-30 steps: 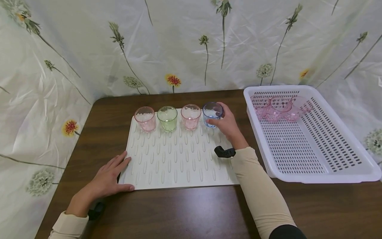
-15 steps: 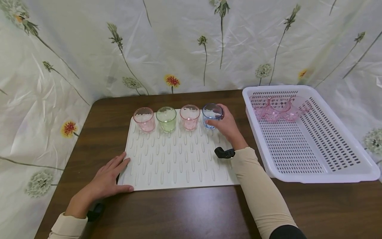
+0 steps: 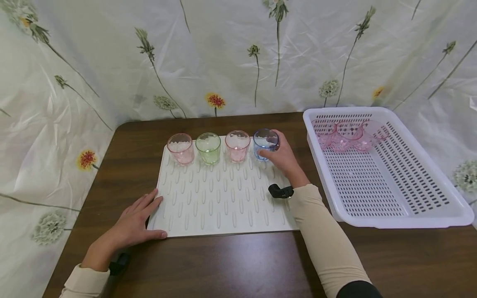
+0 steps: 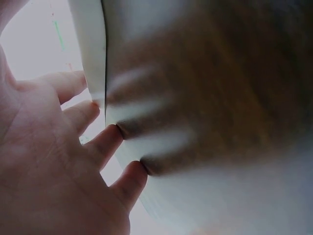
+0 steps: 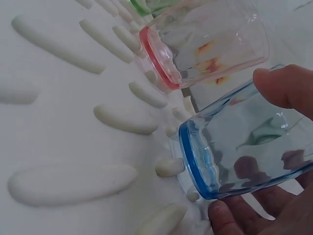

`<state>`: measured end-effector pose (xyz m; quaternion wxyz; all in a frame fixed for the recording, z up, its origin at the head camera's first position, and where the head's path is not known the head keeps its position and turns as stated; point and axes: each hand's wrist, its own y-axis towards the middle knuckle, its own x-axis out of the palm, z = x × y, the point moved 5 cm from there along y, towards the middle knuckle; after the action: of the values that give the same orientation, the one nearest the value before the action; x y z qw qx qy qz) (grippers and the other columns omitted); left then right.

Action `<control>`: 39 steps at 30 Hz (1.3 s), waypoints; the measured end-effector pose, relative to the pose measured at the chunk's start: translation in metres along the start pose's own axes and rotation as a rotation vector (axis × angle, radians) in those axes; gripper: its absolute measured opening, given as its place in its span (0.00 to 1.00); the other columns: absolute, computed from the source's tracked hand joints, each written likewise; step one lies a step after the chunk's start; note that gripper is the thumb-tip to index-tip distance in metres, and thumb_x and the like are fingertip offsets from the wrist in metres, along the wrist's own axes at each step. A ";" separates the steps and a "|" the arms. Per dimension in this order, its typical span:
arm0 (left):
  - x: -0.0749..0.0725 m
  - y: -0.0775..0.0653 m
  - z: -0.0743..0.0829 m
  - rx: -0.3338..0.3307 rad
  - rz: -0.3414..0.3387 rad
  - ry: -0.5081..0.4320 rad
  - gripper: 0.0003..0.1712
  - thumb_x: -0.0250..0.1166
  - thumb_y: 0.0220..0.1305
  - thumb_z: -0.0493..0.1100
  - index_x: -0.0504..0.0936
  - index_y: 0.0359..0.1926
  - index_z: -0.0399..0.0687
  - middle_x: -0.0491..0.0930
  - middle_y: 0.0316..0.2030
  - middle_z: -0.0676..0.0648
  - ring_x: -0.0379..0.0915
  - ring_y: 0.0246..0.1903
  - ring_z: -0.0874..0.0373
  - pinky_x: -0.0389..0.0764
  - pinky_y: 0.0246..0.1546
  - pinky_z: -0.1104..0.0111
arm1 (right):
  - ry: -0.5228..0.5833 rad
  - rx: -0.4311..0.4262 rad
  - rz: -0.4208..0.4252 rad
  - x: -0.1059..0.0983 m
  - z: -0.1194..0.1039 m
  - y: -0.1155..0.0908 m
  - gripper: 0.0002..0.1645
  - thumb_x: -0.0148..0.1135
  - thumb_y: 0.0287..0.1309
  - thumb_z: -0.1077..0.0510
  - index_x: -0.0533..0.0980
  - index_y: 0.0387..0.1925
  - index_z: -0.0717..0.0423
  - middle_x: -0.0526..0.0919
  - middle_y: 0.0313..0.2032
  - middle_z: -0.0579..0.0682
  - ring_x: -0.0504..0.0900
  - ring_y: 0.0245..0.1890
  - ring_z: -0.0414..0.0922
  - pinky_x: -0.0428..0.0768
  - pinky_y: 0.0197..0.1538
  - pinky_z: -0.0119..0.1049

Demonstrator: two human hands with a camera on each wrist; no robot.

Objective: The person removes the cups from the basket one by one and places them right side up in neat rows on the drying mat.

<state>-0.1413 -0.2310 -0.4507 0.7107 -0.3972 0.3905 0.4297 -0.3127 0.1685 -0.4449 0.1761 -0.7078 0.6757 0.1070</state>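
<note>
The right hand's grip [image 3: 285, 155] curls round a blue glass [image 3: 263, 143], mouth up, long axis vertical.

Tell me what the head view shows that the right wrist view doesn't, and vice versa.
Only the head view: the white basket with pink glasses, the left hand touching the ridged mat, and the leftmost pink glass.

Only the right wrist view: an orange flower print seen through the pink glass beside the blue glass.

Both: the right hand holding the blue glass, that pink glass, the green glass and the mat.
</note>
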 end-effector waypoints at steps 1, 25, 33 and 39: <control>0.000 0.000 0.000 0.001 -0.001 0.001 0.60 0.72 0.48 0.68 0.60 0.74 0.43 0.48 0.78 0.36 0.47 0.73 0.31 0.57 0.64 0.30 | -0.001 0.000 0.002 0.000 0.001 -0.001 0.55 0.70 0.56 0.55 0.48 0.77 0.47 0.59 0.74 0.57 0.60 0.74 0.56 0.60 0.75 0.57; 0.003 -0.002 -0.001 -0.003 -0.003 0.004 0.60 0.73 0.48 0.68 0.60 0.74 0.42 0.48 0.78 0.36 0.47 0.73 0.30 0.57 0.64 0.29 | -0.207 -0.427 0.177 -0.012 -0.086 -0.056 0.42 0.63 0.62 0.54 0.58 0.73 0.58 0.60 0.74 0.58 0.55 0.76 0.55 0.55 0.75 0.58; 0.005 -0.001 -0.001 0.017 0.001 0.006 0.60 0.73 0.48 0.67 0.61 0.74 0.42 0.49 0.77 0.36 0.48 0.73 0.29 0.59 0.62 0.29 | -0.259 -0.486 0.073 -0.016 -0.135 -0.066 0.39 0.62 0.65 0.55 0.60 0.73 0.57 0.61 0.73 0.55 0.56 0.75 0.53 0.57 0.75 0.55; 0.003 0.001 0.000 0.014 0.003 0.009 0.60 0.72 0.48 0.67 0.60 0.74 0.41 0.48 0.77 0.35 0.48 0.73 0.29 0.58 0.63 0.29 | -0.327 -0.527 0.020 -0.031 -0.165 -0.064 0.39 0.61 0.64 0.56 0.59 0.73 0.58 0.61 0.74 0.56 0.56 0.76 0.53 0.55 0.77 0.51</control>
<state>-0.1409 -0.2295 -0.4537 0.7112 -0.3935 0.3972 0.4261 -0.2651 0.1341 -0.2753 0.0919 -0.6958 0.5943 0.3927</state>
